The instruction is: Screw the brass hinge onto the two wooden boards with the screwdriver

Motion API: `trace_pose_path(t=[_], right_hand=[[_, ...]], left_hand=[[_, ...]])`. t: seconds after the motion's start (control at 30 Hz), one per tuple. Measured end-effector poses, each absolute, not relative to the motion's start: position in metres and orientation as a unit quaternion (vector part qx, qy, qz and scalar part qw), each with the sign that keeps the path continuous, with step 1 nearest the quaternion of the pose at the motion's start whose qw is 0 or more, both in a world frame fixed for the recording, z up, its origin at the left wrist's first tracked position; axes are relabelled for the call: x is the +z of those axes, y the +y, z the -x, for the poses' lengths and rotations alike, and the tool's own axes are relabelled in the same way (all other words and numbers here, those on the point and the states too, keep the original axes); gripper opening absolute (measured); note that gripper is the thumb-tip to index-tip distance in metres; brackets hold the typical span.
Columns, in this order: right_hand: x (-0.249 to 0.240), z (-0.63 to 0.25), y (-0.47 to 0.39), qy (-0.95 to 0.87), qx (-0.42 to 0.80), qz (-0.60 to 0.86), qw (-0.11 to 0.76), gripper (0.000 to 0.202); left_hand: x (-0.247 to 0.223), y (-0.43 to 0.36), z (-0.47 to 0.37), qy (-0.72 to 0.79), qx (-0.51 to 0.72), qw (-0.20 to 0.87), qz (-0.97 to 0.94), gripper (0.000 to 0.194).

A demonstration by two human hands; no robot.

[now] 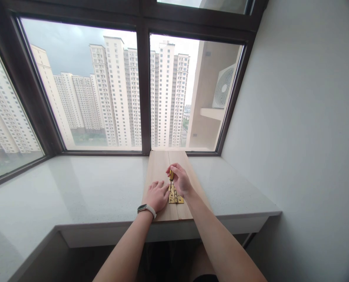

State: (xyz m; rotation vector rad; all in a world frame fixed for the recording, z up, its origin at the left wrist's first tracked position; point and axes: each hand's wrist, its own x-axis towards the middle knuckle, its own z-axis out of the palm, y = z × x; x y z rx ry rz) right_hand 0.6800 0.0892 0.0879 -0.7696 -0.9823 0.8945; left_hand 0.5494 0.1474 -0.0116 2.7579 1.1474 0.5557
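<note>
Indoors, wooden boards (pixel 158 167) on pale countertop (pixel 103 190), dark-framed window (pixel 145 86), white wall (pixel 303 109)

My right hand (pixel 180 181) hides part of the gold-coloured hinge (pixel 172 197) and some of the screwdriver (pixel 171 175); exactly what its tip meets is too small to tell. My left hand (pixel 158 195) covers some board (pixel 158 166). The lower edge cuts off both forearms (pixel 125 244), the left edge the tabletop (pixel 103 188).

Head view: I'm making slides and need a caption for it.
The right hand holds a screwdriver to a golden hinge; the left hand rests on wooden boards.
</note>
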Motion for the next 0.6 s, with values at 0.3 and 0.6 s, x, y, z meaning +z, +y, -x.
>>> trace_pose_path(t=[0.3, 0.6], right_hand=[[0.0824, -0.6852, 0.0939, -0.411, 0.417, 0.345, 0.734, 0.023], [0.0869, -0.6826, 0.0953, -0.405, 0.371, 0.374, 0.747, 0.034]], left_hand=[[-0.0105, 0.146, -0.5487, 0.376, 0.187, 0.047, -0.906, 0.048], [-0.0098, 0.1455, -0.5491, 0.382, 0.18, 0.053, -0.905, 0.049]])
